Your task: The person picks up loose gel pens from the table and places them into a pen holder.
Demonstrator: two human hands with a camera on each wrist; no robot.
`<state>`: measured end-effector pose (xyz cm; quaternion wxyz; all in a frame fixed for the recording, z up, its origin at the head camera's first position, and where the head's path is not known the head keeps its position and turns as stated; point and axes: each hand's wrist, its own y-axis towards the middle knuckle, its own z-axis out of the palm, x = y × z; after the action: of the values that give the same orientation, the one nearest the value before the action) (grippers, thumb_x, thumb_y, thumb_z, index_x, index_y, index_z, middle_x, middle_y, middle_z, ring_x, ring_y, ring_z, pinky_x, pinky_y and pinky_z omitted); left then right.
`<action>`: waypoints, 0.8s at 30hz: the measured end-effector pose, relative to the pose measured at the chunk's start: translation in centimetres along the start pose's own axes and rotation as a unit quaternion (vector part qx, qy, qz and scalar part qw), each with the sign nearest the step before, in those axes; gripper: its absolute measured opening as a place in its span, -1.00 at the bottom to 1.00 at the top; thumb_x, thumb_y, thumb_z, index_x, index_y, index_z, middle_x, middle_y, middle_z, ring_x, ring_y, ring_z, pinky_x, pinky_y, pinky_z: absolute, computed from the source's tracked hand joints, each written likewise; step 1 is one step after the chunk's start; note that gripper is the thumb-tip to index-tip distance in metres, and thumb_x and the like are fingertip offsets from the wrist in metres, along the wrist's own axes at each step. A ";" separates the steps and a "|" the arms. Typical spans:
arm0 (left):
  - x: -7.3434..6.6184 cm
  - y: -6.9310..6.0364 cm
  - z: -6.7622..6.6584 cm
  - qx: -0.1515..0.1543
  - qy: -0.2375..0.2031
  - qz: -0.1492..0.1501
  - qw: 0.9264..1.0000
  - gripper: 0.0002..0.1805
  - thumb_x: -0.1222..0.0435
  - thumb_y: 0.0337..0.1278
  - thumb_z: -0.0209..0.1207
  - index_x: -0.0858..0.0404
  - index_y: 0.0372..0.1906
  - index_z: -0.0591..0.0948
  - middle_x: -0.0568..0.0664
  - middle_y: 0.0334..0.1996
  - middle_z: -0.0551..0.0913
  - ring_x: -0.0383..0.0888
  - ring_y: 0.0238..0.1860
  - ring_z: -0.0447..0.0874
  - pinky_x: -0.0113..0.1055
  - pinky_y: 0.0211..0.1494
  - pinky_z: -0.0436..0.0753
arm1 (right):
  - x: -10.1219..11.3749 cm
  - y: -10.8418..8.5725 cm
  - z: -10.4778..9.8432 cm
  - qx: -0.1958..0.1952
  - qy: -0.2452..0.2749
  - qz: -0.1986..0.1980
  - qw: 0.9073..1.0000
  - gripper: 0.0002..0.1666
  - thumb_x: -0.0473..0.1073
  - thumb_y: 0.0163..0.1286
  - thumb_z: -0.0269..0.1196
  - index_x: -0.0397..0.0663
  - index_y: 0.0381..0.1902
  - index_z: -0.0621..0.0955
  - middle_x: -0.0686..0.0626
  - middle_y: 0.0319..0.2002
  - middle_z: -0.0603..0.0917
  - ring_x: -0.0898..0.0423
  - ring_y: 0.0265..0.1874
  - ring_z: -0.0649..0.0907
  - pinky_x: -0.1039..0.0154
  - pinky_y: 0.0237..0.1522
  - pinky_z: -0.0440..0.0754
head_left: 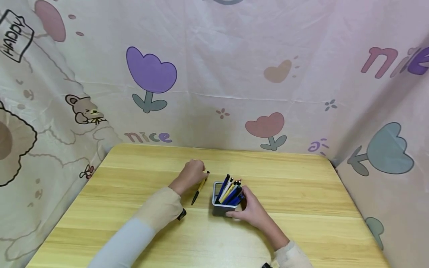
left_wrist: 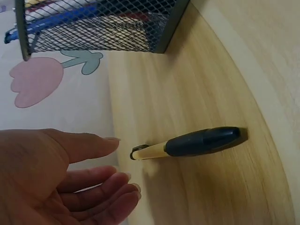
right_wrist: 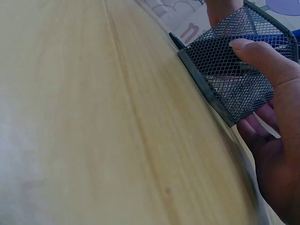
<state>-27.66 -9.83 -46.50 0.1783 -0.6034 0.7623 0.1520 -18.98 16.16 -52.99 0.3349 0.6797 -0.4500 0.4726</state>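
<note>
A yellow pen with a black grip [head_left: 199,189] lies on the table, left of a square black mesh pen holder [head_left: 219,210]. My left hand [head_left: 192,173] is at the pen's far end; in the left wrist view its thumb and loosely bent fingers are apart, just short of the pen [left_wrist: 197,141]. The holder stands upright, filled with several pens [head_left: 231,191] in blue, white and yellow. Around its right side my right hand [head_left: 251,212] grips it. The right wrist view shows the thumb against the mesh [right_wrist: 220,61] and the other fingers along another side.
The wood-grain table [head_left: 288,178] ends at the back against a printed cloth [head_left: 207,74] with flowers and letters. Cloth also hangs to the left and right. A small black object [head_left: 181,214] sits at the left sleeve.
</note>
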 end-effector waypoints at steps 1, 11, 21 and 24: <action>0.0 0.1 0.1 0.003 0.001 0.000 1.000 -0.36 0.34 0.23 0.36 0.08 -0.80 0.19 -0.22 -0.77 0.02 -0.30 -0.70 -0.05 -0.45 -0.61 0.01 | 0.0 0.0 0.0 0.001 0.003 0.001 1.000 -0.05 -0.08 -0.03 0.69 -0.01 0.25 0.42 -0.08 0.15 0.63 0.06 0.11 0.66 0.39 0.20 0.65; 0.0 0.2 0.9 0.013 0.029 -0.001 0.999 -0.38 0.44 0.10 0.29 0.05 -0.83 0.17 -0.23 -0.81 0.00 -0.30 -0.73 -0.05 -0.45 -0.66 0.01 | 0.0 0.0 0.0 0.001 0.003 -0.006 1.000 -0.06 -0.09 -0.04 0.69 -0.02 0.23 0.42 -0.08 0.14 0.64 0.08 0.10 0.66 0.37 0.20 0.66; -0.4 0.4 1.4 0.045 0.035 -0.035 0.998 -0.47 0.39 0.03 0.38 0.08 -0.77 0.27 -0.18 -0.78 0.15 -0.21 -0.67 0.17 -0.38 -0.58 0.25 | 0.2 -0.1 0.0 0.003 0.008 -0.006 1.000 -0.08 -0.11 -0.03 0.69 -0.02 0.21 0.42 -0.08 0.14 0.63 0.10 0.09 0.66 0.37 0.19 0.66; -0.4 0.4 1.5 0.060 0.030 -0.043 0.997 -0.46 0.38 0.06 0.39 0.09 -0.77 0.27 -0.18 -0.78 0.14 -0.23 -0.69 0.14 -0.40 -0.59 0.23 | 0.2 -0.1 0.0 0.002 0.008 -0.006 1.000 -0.08 -0.11 -0.03 0.69 -0.01 0.22 0.42 -0.08 0.15 0.63 0.10 0.09 0.66 0.37 0.19 0.66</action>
<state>-27.86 -8.76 -47.62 0.1974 -0.6278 0.7486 0.0801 -18.81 16.12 -52.84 0.3401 0.6792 -0.4418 0.4773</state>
